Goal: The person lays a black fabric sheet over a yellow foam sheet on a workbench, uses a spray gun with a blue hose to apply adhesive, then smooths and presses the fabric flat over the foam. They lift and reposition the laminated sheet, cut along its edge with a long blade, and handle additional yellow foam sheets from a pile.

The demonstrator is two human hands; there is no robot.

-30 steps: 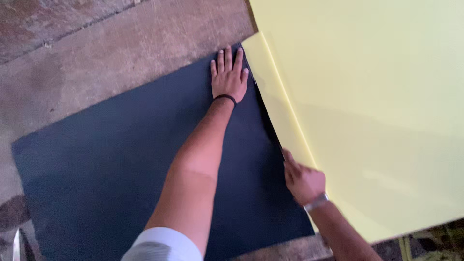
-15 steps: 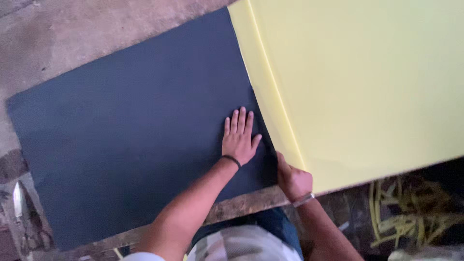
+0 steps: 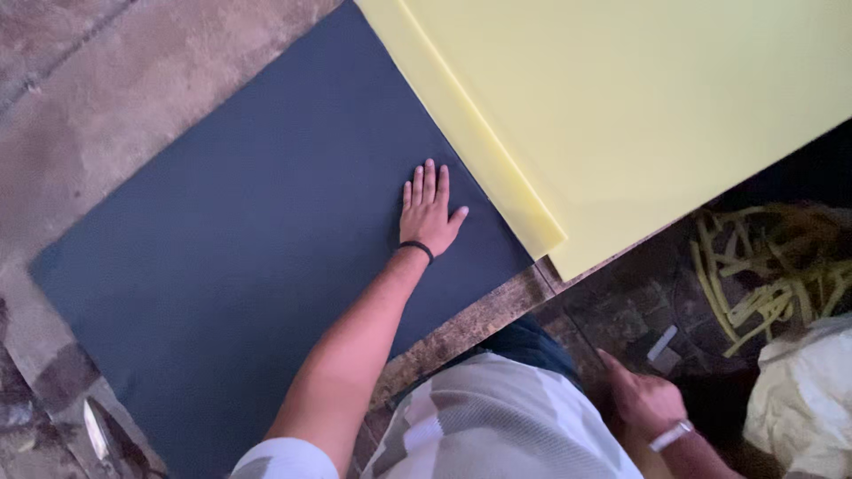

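Left hand (image 3: 428, 213) lies flat, fingers spread, pressing the dark sheet (image 3: 257, 266). Right hand (image 3: 643, 401) hangs low, loosely curled, grasping nothing. The sheet's long axis runs lower-left to upper-right, abutting yellow foam (image 3: 639, 115).

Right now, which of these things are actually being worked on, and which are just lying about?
In use:
- dark sheet, with the left hand pressed flat on it
- yellow sheets, stacked and overlapping the dark sheet's edge

Lying about:
- yellow offcut strips on the floor
- pale bag near the right hand, which touches neither sheet
- metal blade at the lower left
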